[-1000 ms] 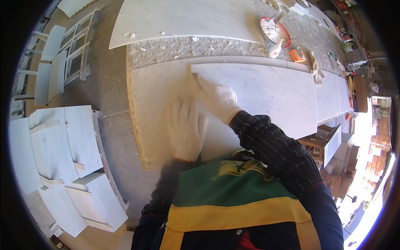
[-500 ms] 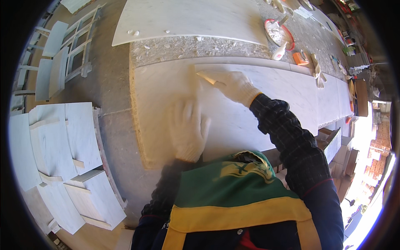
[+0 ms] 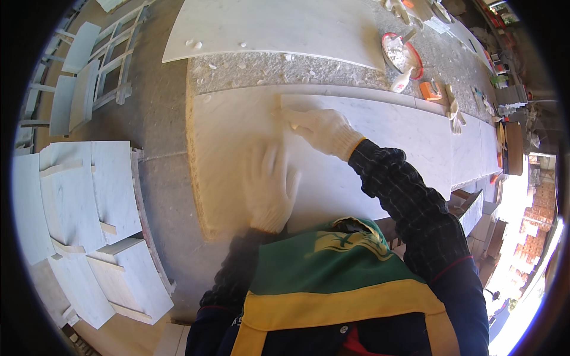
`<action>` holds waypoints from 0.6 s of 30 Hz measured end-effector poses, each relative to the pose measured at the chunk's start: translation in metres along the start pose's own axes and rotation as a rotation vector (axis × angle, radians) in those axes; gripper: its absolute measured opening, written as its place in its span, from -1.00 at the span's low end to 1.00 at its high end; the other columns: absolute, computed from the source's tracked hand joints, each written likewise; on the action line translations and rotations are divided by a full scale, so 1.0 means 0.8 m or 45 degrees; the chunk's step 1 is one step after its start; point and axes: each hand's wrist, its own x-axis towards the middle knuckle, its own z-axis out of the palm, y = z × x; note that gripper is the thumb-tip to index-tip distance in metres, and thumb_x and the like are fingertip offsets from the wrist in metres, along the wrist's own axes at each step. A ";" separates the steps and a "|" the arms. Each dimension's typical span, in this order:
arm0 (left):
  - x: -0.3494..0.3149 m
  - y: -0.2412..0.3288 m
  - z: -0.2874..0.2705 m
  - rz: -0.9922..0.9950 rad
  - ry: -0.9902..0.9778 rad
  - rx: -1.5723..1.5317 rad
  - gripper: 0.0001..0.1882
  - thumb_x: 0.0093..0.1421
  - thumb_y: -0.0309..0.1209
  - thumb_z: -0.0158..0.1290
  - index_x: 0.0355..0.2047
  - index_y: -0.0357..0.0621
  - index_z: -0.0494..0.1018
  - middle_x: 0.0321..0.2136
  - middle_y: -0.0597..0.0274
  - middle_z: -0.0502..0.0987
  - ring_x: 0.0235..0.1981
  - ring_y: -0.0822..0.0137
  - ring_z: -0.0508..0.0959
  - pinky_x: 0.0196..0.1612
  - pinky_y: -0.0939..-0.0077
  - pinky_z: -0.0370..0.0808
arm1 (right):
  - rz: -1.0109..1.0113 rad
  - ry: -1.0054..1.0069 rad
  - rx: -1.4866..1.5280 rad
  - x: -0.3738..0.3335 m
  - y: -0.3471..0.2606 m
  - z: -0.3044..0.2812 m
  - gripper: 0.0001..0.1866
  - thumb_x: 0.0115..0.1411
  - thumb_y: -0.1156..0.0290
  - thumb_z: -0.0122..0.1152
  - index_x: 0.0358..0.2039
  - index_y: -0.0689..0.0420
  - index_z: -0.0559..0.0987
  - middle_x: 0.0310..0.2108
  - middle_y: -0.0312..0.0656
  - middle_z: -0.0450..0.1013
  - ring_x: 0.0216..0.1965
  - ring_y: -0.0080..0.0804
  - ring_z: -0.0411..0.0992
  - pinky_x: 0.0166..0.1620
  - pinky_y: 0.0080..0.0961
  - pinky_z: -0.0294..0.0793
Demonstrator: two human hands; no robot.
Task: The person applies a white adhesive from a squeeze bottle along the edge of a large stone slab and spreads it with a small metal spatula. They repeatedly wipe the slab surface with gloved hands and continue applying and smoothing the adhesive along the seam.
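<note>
My left hand (image 3: 272,190), in a white knitted glove, lies flat on a pale marble slab (image 3: 222,133) with its fingers stretched out. At the seam with the neighbouring marble slab (image 3: 380,136), my right hand (image 3: 323,132), gloved the same way, is closed with its fingertips low over the edge. A thin, flat tan tool was in these fingers half a second ago; now the fingers mostly hide it, and its exact kind cannot be made out. A hazy, brownish smear runs along the seam by the fingertips.
Beyond a strip of grey, chip-strewn bench (image 3: 249,70) lies another marble slab (image 3: 273,29). A red-rimmed bowl (image 3: 420,68) of white material, a white bottle (image 3: 402,80), an orange box (image 3: 430,91) and a glove (image 3: 454,110) are at right. Stacked slabs (image 3: 71,202) stand left.
My right hand has shifted slightly down and toward me along the seam, and its tan tool has gone mostly out of sight. My left hand stays nearly in place.
</note>
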 end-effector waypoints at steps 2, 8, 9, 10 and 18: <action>0.000 -0.001 -0.001 0.003 -0.021 0.014 -0.41 0.31 -0.17 0.19 0.26 -0.22 0.44 0.25 -0.03 0.47 0.36 -0.23 0.33 0.44 -0.22 0.19 | 0.049 -0.017 -0.030 -0.001 -0.001 -0.004 -0.57 0.43 0.29 0.03 0.26 -0.27 0.58 -0.04 -0.27 0.64 -0.06 -0.13 0.61 0.01 -0.18 0.60; 0.000 0.002 -0.003 -0.021 -0.019 0.014 -0.41 0.31 -0.17 0.19 0.26 -0.21 0.44 0.24 -0.02 0.47 0.37 -0.22 0.32 0.44 -0.22 0.19 | -0.062 0.174 0.034 -0.009 -0.008 -0.007 -0.61 0.46 0.24 0.03 0.24 -0.26 0.57 -0.03 -0.18 0.62 -0.09 -0.08 0.62 -0.07 -0.13 0.60; 0.001 0.002 -0.003 -0.015 -0.012 0.026 -0.42 0.31 -0.17 0.19 0.25 -0.22 0.45 0.22 -0.04 0.47 0.36 -0.23 0.33 0.43 -0.22 0.21 | 0.027 0.119 0.008 -0.013 -0.013 -0.001 -0.61 0.46 0.23 0.03 0.25 -0.27 0.56 -0.03 -0.17 0.62 -0.10 -0.07 0.62 -0.08 -0.12 0.60; 0.002 0.002 -0.003 -0.003 -0.009 0.034 -0.43 0.32 -0.17 0.20 0.24 -0.22 0.46 0.21 -0.05 0.47 0.34 -0.24 0.35 0.42 -0.21 0.23 | 0.130 0.019 -0.009 -0.015 -0.017 0.003 -0.61 0.46 0.22 0.04 0.26 -0.27 0.55 -0.03 -0.15 0.62 -0.10 -0.06 0.62 -0.10 -0.11 0.60; 0.001 0.001 -0.003 0.012 0.016 0.047 -0.44 0.31 -0.18 0.20 0.23 -0.23 0.46 0.20 -0.08 0.46 0.33 -0.25 0.35 0.40 -0.22 0.25 | 0.067 0.301 0.209 -0.035 -0.031 0.008 -0.63 0.45 0.14 0.07 0.20 -0.17 0.55 -0.10 -0.06 0.65 -0.15 0.01 0.63 -0.13 -0.06 0.61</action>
